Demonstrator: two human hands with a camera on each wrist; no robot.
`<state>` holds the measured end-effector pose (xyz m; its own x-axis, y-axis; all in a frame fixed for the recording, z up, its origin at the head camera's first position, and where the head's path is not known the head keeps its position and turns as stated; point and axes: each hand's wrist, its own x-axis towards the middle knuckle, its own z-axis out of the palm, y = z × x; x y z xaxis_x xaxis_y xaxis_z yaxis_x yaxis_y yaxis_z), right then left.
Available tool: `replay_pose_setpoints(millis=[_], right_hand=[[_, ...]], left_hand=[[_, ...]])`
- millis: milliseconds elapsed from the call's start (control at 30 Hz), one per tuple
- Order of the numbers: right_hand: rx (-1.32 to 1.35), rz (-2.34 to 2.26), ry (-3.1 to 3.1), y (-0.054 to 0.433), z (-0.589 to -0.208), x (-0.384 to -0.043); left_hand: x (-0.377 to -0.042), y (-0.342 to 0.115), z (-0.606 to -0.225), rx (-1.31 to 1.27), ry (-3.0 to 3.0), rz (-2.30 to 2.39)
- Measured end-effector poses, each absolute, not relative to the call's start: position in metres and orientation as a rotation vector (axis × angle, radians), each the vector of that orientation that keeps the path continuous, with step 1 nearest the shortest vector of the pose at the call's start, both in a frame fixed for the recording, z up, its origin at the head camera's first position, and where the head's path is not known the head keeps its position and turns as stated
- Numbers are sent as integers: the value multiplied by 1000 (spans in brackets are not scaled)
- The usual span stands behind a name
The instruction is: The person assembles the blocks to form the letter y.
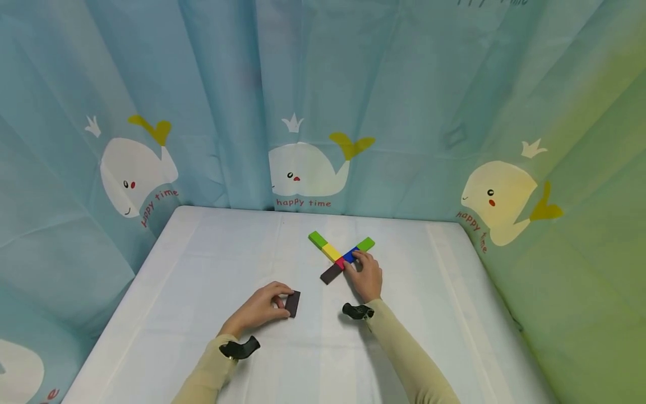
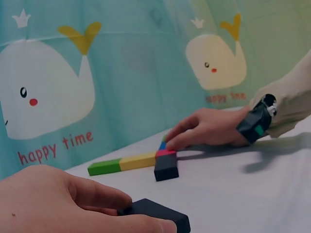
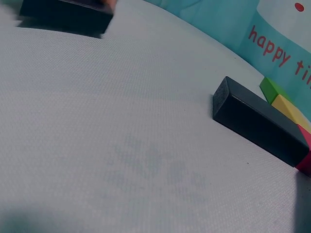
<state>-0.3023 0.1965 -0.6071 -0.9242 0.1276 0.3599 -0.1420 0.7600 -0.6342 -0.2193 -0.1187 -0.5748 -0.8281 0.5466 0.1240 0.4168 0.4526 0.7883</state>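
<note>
My left hand (image 1: 262, 305) pinches a loose black block (image 1: 293, 304) by its ends, close over the white table. The same block (image 3: 68, 15) shows at the top left of the right wrist view. Farther right, my right hand (image 1: 367, 275) grips a blue block (image 1: 350, 256), its thumb beside the small red block (image 1: 340, 263). These belong to an X-like figure of blocks: a green block (image 1: 317, 239) and a yellow block (image 1: 331, 252) form one arm, another green block (image 1: 366, 243) tops the blue one, and a second black block (image 1: 331, 274) extends toward me.
The white table (image 1: 227, 241) ends at a blue curtain (image 1: 222, 112) printed with whales, at the back and left. A green curtain (image 1: 580, 292) hangs along the right side. Black straps with cameras (image 1: 239, 348) sit on both wrists.
</note>
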Motion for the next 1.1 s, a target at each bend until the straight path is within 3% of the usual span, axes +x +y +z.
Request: replay_pose_setpoints(millis=[500, 1100], right_hand=[[10, 990, -2569, 196, -601, -300], [23, 974, -2572, 198, -604, -301]], left_hand=[[-265, -106, -557, 895, 2345, 1281], [-285, -78, -566, 950, 2395, 1164]])
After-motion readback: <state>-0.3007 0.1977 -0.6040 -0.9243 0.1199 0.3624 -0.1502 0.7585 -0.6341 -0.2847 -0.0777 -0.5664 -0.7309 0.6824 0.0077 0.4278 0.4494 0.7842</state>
